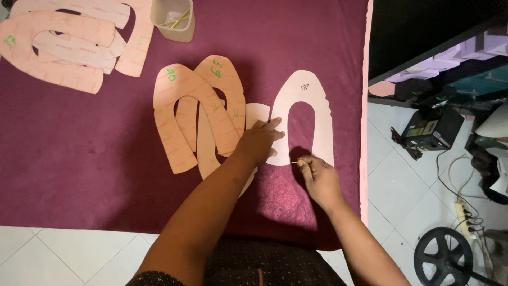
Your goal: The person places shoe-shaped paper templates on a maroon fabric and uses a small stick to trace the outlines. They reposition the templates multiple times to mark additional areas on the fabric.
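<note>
A pale pink U-shaped card pattern (317, 114) lies on the maroon fabric (95, 148). My left hand (259, 142) presses flat on its left leg, fingers spread toward the arch. My right hand (317, 177) pinches a thin pencil-like marker (295, 162) at the inner edge of the pattern's right leg. Just left of my left hand lies a small overlapping stack of orange-pink U-shaped patterns (198, 114) with green markings.
More pink patterns (69, 42) are piled at the top left. A clear plastic cup (173, 18) holding thin sticks stands at the top. Off the fabric's right edge are white floor tiles, cables, a dark box (428, 130) and a black wheel (442, 257).
</note>
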`<move>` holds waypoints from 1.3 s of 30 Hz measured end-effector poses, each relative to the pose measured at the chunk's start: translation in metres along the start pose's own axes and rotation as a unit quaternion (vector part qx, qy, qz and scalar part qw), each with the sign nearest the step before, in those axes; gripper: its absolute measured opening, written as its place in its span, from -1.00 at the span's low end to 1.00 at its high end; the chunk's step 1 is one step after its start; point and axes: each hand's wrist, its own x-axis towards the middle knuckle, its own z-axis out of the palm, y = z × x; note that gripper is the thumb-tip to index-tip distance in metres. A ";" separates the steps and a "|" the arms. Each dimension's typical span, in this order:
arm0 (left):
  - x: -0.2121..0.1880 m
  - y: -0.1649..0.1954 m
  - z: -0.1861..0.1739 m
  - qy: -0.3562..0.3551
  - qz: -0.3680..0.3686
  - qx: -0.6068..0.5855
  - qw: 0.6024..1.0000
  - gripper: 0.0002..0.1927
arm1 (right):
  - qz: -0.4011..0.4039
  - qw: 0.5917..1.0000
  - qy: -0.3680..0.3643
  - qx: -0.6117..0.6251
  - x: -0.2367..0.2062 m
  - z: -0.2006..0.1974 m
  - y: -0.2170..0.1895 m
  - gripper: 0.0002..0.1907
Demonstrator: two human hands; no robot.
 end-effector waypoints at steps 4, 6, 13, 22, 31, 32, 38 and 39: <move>0.002 -0.001 0.003 -0.005 -0.006 0.002 1.000 -0.38 | -0.009 1.000 0.003 0.016 0.002 0.001 0.002 -0.75; 0.003 -0.003 0.003 -0.005 -0.010 -0.002 1.000 -0.38 | -0.007 1.000 -0.002 0.009 0.009 0.003 0.001 -0.76; 0.005 -0.004 0.005 -0.016 -0.012 0.011 1.000 -0.38 | -0.042 0.999 0.029 0.013 0.056 0.008 -0.007 -0.78; 0.005 -0.001 0.002 -0.004 -0.002 0.017 1.000 -0.36 | 0.022 0.998 -0.015 0.049 -0.001 0.002 0.005 -0.74; -0.047 -0.002 0.018 0.139 0.097 0.045 0.984 -0.32 | 0.075 0.990 0.106 -0.046 0.027 -0.025 0.033 -0.74; -0.060 -0.002 0.019 0.151 0.104 0.051 0.982 -0.29 | 0.050 0.988 0.117 -0.085 0.025 -0.025 0.037 -0.70; -0.137 -0.013 0.016 0.088 -0.108 0.026 0.990 -0.08 | 0.126 0.980 0.127 -0.084 0.006 -0.015 0.039 -0.60; -0.145 -0.016 0.014 0.097 -0.110 0.033 0.989 -0.09 | 0.141 0.977 0.121 -0.106 0.004 -0.013 0.035 -0.51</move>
